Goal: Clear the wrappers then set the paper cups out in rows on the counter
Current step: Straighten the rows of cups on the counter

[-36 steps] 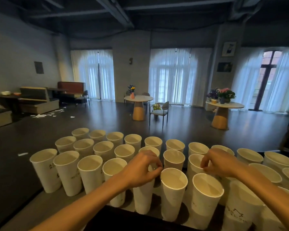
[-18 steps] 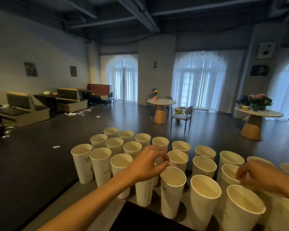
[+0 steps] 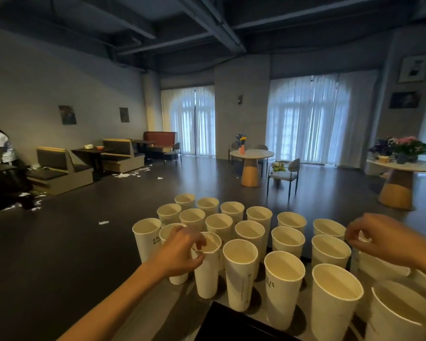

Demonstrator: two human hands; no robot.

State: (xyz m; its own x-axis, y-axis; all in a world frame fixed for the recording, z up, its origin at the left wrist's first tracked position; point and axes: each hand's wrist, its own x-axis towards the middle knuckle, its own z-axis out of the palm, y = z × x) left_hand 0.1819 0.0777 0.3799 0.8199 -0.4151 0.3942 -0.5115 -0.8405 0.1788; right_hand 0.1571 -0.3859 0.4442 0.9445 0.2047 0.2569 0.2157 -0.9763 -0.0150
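Standing nearby, saw left hand (image 3: pixel 182 252) pinching rim of front cup (image 3: pixel 207 264), probably nudging it into line. Right hand (image 3: pixel 381 239) curled over cup at far right; grip, couldn't tell. Paper cups (image 3: pixel 244 232) packed upright in rows on counter (image 3: pixel 158 316).

A: Tall white paper cups (image 3: pixel 240 271), all upright, mouths open, packed in diagonal rows on the grey counter (image 3: pixel 155 313).
B: Print?
A: Black lettering on some. The front-left cup (image 3: pixel 206 271) has fingers pinching its rim.
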